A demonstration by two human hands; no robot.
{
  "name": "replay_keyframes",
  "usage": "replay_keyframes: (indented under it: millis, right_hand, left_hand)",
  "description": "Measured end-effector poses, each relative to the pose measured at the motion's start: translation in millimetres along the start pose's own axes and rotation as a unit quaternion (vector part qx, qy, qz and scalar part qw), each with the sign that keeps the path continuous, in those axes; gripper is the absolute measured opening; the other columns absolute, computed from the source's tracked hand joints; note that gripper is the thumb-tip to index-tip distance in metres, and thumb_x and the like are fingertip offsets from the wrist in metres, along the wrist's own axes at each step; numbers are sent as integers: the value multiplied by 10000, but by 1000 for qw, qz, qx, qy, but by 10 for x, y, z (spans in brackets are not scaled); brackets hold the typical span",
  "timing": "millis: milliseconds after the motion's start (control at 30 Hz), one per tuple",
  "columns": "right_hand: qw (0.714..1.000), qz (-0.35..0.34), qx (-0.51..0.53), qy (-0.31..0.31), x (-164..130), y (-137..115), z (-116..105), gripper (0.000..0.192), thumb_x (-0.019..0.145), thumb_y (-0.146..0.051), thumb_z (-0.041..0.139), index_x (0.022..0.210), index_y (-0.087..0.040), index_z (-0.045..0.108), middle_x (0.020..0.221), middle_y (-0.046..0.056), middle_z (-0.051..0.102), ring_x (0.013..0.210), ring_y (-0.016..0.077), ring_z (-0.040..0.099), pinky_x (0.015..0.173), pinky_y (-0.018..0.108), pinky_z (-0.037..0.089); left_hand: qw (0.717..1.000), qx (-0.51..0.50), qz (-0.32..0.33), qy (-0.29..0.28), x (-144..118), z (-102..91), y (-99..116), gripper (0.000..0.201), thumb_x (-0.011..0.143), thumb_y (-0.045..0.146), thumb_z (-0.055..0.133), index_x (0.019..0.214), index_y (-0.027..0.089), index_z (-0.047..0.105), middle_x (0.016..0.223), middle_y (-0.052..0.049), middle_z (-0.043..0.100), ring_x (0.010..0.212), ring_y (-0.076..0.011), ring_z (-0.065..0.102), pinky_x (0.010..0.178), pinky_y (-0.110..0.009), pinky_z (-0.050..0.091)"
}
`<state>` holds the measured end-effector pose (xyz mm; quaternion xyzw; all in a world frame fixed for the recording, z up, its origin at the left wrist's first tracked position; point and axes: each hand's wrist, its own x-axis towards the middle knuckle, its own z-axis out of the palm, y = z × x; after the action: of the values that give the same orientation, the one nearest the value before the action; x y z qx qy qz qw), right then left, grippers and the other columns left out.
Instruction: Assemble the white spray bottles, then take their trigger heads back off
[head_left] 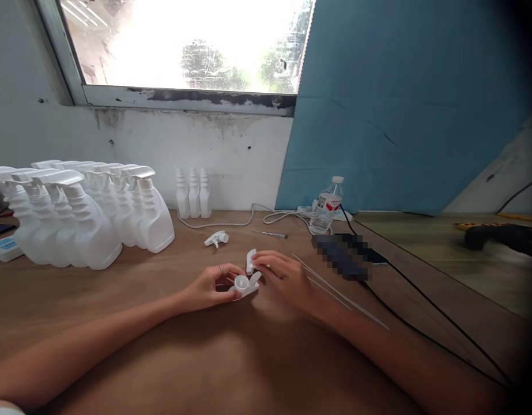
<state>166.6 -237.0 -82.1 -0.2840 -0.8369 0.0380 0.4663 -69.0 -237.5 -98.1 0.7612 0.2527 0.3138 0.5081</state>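
Two bare hands meet over the middle of the brown surface (170,357). The left hand (210,287), with one ring on a finger, is curled narrow, thumb and fingers gripping one white plastic sprayer part (241,282) that lies low, at or just above the surface; it shows one round, cup-like opening and one flap tilted up at its right side. The right hand (288,278) is pinched nearly closed on one small white piece (250,262), tilted upright just behind the sprayer part; whether the two pieces touch, I cannot tell.

Beyond the hands lie one loose white trigger sprayer head (217,238) and, to its right, one slim screwdriver-like tool (270,234). Three small white bottles (193,196) stand side by side near the wall. At the left are two clusters of large white bottles (93,225), standing close and overlapping, so that their exact number is hidden; at least seven can be made out. One clear water bottle (326,206) with a white cap stands at the back right, near one white cable (222,223). Two thin white tubes (343,293) lie beside the right forearm, and two black cables (438,328) run across the surface farther right. Behind are one window (183,46) and one blue cloth (378,115).
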Motion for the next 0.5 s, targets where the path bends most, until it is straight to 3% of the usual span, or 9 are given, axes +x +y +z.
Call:
replay_keyframes:
  millis: [100,200,400,500]
  right_hand:
    - [996,-87,12,-25,5,-191,61,162,935,-166,516,940,-214,671,945,64,669,868,152,626,799,301,516]
    - [990,-130,12,-59,23,-250,52,173,929,-137,501,958,-209,655,897,60,667,854,157,602,804,324,497]
    - [982,-134,15,-130,20,-261,-74,184,911,-139,469,1009,-190,616,986,93,664,953,188,596,881,375,483]
    - [983,-116,7,-139,12,-281,-92,130,896,-157,506,958,-184,616,1060,109,636,996,198,578,906,384,481]
  left_hand:
    - [1000,-6,9,-5,2,24,7,398,805,282,699,1151,136,565,1060,-79,624,958,-161,612,909,-326,499]
    - [1000,5,21,-15,4,44,28,393,802,279,700,1143,132,569,1049,-76,622,957,-160,611,915,-332,500]
    - [1000,-10,20,22,-16,60,28,430,777,273,722,1117,185,473,1003,-41,636,897,-138,637,863,-315,530]
    - [997,54,38,42,-36,56,-11,349,778,302,718,1031,176,513,944,-28,638,821,-125,639,813,-288,543]
